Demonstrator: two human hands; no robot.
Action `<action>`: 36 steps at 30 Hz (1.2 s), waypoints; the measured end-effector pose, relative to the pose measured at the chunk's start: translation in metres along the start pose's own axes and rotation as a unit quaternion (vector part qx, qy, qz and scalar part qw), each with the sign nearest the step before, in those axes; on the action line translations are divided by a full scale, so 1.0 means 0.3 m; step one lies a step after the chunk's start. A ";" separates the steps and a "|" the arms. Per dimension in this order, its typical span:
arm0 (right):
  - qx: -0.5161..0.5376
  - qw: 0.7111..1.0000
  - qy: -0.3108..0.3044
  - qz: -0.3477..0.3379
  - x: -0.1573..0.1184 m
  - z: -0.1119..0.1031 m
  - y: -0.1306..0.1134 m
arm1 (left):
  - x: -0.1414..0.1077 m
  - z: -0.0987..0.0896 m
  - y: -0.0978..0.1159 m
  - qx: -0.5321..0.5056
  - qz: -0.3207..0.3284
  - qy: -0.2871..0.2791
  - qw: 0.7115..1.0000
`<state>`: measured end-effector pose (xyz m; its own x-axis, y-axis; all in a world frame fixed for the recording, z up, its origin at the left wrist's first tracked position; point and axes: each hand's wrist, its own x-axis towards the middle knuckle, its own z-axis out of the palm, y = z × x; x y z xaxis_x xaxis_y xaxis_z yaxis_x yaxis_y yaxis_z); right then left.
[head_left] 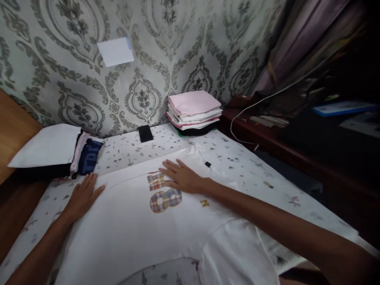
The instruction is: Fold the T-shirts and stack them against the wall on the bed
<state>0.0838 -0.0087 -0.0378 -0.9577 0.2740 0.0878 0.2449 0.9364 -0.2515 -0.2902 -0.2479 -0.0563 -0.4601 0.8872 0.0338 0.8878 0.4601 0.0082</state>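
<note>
Patterned wallpaper, reddish-brown furniture, wooden panel

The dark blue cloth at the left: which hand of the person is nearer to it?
Left. The left hand is just in front of the blue cloth; the right hand is farther to the right, on the shirt.

A white sheet with small printed motifs bears a white shirt, spread out flat. Beyond it lie a thin black object and, farther right, a pink-topped stack; a white-topped pile sits at left.
</note>
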 end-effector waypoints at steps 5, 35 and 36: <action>0.008 0.995 0.019 0.095 -0.006 -0.028 0.088 | 0.005 0.015 -0.012 -0.003 0.000 0.019 1.000; 0.044 0.971 0.087 0.217 -0.914 -0.016 -0.184 | -0.584 -0.171 0.119 -0.091 0.272 -0.086 0.954; 0.043 0.973 0.087 0.209 -0.938 -0.012 -0.204 | -0.612 -0.172 0.130 -0.081 0.282 -0.078 0.953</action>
<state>0.3387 -0.1424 -0.0436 -0.7355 0.6666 0.1213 0.5865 0.7160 -0.3786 -0.1708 -0.3946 -0.0106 0.1050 0.9920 -0.0698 0.9784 -0.0905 0.1861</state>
